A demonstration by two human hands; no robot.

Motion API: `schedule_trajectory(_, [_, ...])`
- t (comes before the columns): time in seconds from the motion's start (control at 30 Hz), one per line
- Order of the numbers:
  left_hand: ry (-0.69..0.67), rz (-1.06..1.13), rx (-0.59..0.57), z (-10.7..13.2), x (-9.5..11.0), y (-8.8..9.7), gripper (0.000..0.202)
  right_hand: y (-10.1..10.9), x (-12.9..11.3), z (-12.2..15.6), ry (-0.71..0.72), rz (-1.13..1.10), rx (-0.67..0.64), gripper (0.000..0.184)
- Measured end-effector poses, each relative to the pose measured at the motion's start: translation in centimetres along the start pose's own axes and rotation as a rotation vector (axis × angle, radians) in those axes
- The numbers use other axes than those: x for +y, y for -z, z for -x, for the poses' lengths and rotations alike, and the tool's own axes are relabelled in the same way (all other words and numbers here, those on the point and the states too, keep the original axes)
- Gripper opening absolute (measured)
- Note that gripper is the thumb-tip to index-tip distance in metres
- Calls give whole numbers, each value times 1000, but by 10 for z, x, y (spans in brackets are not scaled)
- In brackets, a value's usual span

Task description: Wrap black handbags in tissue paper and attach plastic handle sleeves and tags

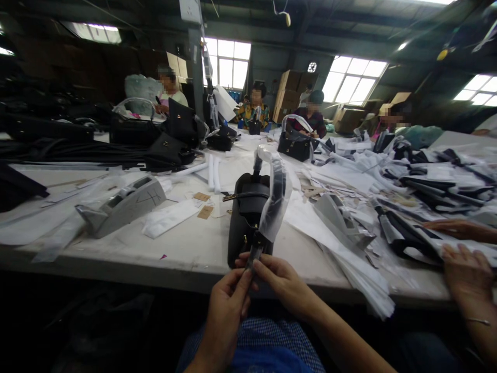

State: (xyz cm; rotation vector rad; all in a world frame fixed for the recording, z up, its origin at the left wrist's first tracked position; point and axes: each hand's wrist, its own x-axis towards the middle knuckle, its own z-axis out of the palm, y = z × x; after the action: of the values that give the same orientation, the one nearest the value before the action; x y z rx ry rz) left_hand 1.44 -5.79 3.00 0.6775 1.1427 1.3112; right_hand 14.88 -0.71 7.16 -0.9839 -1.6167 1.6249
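Observation:
A small black handbag point(248, 207) stands on the white table near its front edge, with gold-coloured metal fittings. Its arched handle point(274, 199) is wrapped in white and clear plastic. At the near side of the bag, a narrow strap end point(254, 255) with a shiny, clear-looking cover points toward me. My left hand point(232, 295) pinches the lower part of this strap between thumb and fingers. Just to the right, my right hand point(283, 282) grips the same strap, its thumb pressed on it. Some fingertips are hidden behind the strap.
Grey tape dispensers point(122, 204) point(341, 223) stand left and right of the bag. Brown tags point(205, 212) and white wrapping sheets point(171, 217) lie about. A co-worker's hands point(468, 269) rest on black-and-white material at right. More black bags point(297, 145) and seated people are beyond.

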Motion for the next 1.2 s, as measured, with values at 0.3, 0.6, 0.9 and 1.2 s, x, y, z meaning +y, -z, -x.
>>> schedule_trajectory(0.3, [-97,-136,-31,-7,-5,-1,40,44,-76,-12,453,249,470,41])
schedule_trajectory(0.6, [-388,-498,21,-33,36,39,44,51,-204,-78,272,-50,118,27])
schedule_trajectory(0.9, [-713,-765,247,-56,74,63,55,103,-256,-120,625,283,-14,31])
schedule_trajectory(1.2, [-466,-553,157,-30,6,16,52,96,-195,-156,703,856,189,36])
